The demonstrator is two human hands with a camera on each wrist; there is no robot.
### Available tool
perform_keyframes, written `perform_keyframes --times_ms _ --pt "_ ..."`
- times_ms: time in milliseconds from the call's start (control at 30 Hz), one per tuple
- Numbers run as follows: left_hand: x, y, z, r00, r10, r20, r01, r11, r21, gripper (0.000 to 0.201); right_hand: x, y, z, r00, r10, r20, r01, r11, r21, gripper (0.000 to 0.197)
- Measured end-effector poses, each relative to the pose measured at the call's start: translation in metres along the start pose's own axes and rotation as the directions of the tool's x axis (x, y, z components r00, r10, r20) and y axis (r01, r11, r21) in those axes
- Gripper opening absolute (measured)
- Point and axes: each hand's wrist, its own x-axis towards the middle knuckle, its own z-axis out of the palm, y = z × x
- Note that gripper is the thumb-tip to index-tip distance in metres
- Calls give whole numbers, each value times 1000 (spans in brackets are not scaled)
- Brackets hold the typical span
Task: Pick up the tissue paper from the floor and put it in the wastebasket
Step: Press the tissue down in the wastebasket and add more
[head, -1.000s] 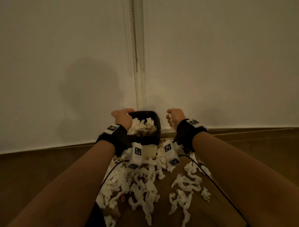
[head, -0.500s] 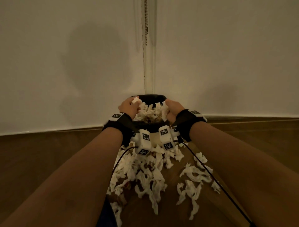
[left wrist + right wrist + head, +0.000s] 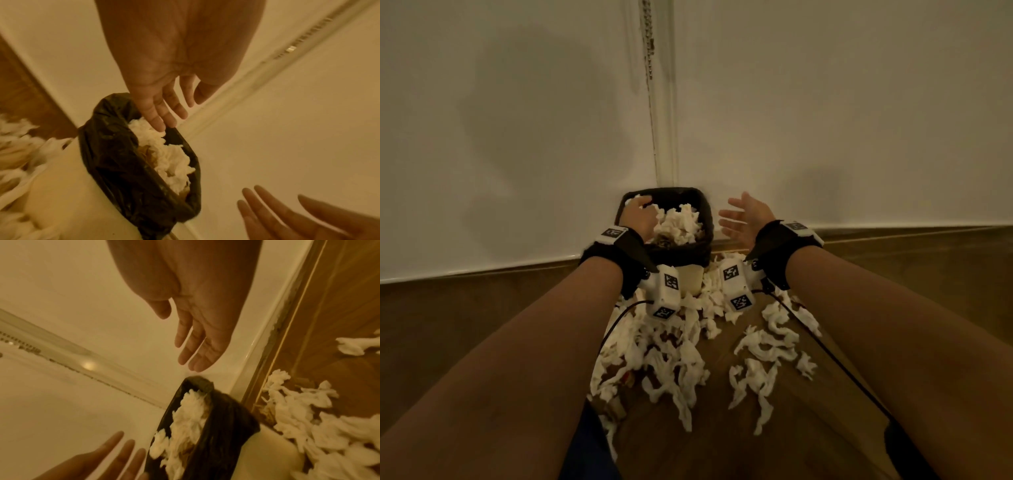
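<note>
Now your wastebasket (image 3: 690, 270) brims with tissue paper (image 3: 679, 224); left hand (image 3: 638, 216) flat above it, right hand (image 3: 748, 219) spread at three o'clock, more tissue littering the floor (image 3: 482, 325) at six.

Room corner under dim, warm light: two plain white walls (image 3: 517, 120) meet at a vertical seam where a bead chain (image 3: 649, 44) hangs. A white baseboard (image 3: 893, 224) borders the brown wood floor (image 3: 465, 308).

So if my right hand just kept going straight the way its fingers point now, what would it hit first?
Most likely the white wall. The right hand is open, beside the wastebasket rather than over it, fingers aimed past its rim toward the wall. Nothing else shows in that line, though depth is hard to judge.
</note>
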Motion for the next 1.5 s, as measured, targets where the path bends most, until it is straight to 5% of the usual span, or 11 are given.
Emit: perform_keyframes --times_ms 167,333,433,500,567,733,900,1067,1167,1333,1500 --pt "-48 10 44 956 48 289 -90 987 133 33 -12 -1 -64 989 -21 -148 3 993 -119 39" --pt "-98 -32 100 859 20 511 -321 799 509 29 -26 22 -129 950 -11 -313 -124 906 -405 37" --pt "-118 -80 126 841 -65 536 -392 609 689 28 -39 53 -165 938 19 -347 -254 717 -649 36" --pt "-128 -118 139 836 -181 519 -349 555 755 32 -47 76 -183 925 44 -376 -347 498 -795 30" --pt "-137 -155 147 833 -282 477 -294 504 812 45 -52 99 -196 922 109 -372 -385 378 -842 30" --pt "-150 -222 160 880 -225 418 -343 305 888 66 -56 152 -219 907 190 -375 -419 337 -843 34" --pt "-147 -270 168 764 -332 553 -524 181 832 81 -49 183 -240 905 158 -395 -426 366 -828 27" --pt "-153 -297 166 789 -148 596 -557 236 796 49 -39 196 -250 912 81 -402 -405 344 -847 33" --pt "-154 -301 164 798 -10 603 -591 189 784 33 -34 200 -249 929 60 -366 -367 280 -887 33" --pt "-144 -296 165 794 -57 606 -595 136 792 35 -26 208 -244 946 69 -317 -324 238 -916 35" --pt "-132 -283 169 838 -123 532 -444 413 795 24 -22 218 -238 967 28 -255 -256 167 -952 39"
